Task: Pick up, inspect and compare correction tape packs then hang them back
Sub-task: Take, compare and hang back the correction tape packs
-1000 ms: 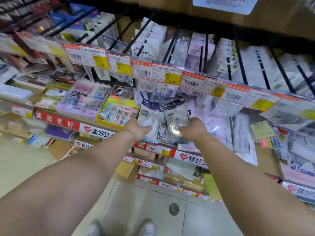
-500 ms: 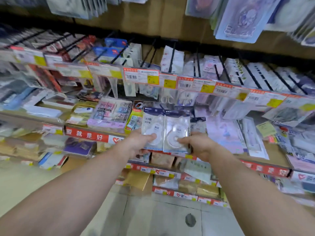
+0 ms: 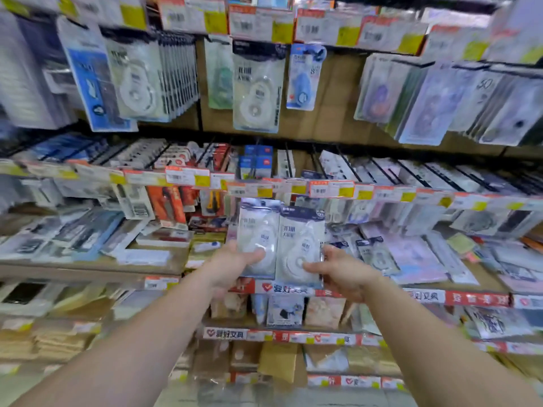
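Two correction tape packs are being held side by side, upright, in front of the middle shelf row of a stationery display. The left pack (image 3: 258, 236) is being gripped at its lower part by the left hand (image 3: 232, 264), the thumb lying across its front; the right pack (image 3: 301, 245) is being pinched at its lower right edge by the right hand (image 3: 343, 273), thumb in front and fingers behind. Both forearms are being stretched forward from the bottom corners. Each pack is being shown as a clear blister with a dark header band and a white, rounded dispenser inside; their inner edges are touching or overlapping slightly. The printed text is being blurred beyond reading. A similar pack (image 3: 258, 86) is hanging above, beneath the price tags (image 3: 255, 24).
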The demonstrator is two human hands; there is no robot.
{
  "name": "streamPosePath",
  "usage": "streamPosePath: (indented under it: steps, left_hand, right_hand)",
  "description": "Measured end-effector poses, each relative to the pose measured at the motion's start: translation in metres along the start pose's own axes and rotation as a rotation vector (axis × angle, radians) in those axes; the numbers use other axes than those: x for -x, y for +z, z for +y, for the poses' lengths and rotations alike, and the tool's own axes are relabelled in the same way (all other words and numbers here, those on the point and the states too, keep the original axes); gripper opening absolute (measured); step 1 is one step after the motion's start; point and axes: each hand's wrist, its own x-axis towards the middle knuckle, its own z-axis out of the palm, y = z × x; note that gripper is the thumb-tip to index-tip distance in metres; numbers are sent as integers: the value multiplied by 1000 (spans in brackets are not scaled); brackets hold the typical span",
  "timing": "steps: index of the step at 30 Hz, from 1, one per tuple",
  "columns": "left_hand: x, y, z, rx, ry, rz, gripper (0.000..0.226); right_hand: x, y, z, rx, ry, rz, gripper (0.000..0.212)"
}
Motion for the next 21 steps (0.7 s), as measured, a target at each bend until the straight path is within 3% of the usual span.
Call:
streamPosePath:
  steps: [2, 5, 8, 11, 12, 15, 16, 19, 21]
  left_hand:
    - [6, -13, 17, 48, 61, 15, 76]
    - [14, -35, 39, 77, 132, 46, 51]
    - [16, -55, 61, 103, 200, 73, 42]
    - [12, -65, 84, 212, 231, 108, 31]
    - [12, -66, 92, 242, 253, 128, 31]
    - [11, -76, 115, 314, 317, 181, 67]
    - [8, -80, 122, 328, 342, 192, 69]
    - [4, -85, 137, 326, 393, 199, 26]
    - [1, -87, 144, 318, 426, 212, 13]
  right_hand:
    - [2, 7, -25, 5, -84, 12, 53]
    - [5, 17, -64, -8, -177, -33, 43]
    - [2, 27, -98, 37, -230, -29, 48]
    - [-7, 35, -125, 63, -311, 28, 30]
    - [-8, 39, -135, 81, -353, 52, 26]
    - [-10, 44, -162, 90, -496, 149, 25]
    - [-11, 44, -171, 72, -526, 171, 27]
    - [-16, 40, -195, 43, -583, 225, 32]
    - [-21, 36, -207, 49, -593, 248, 33]
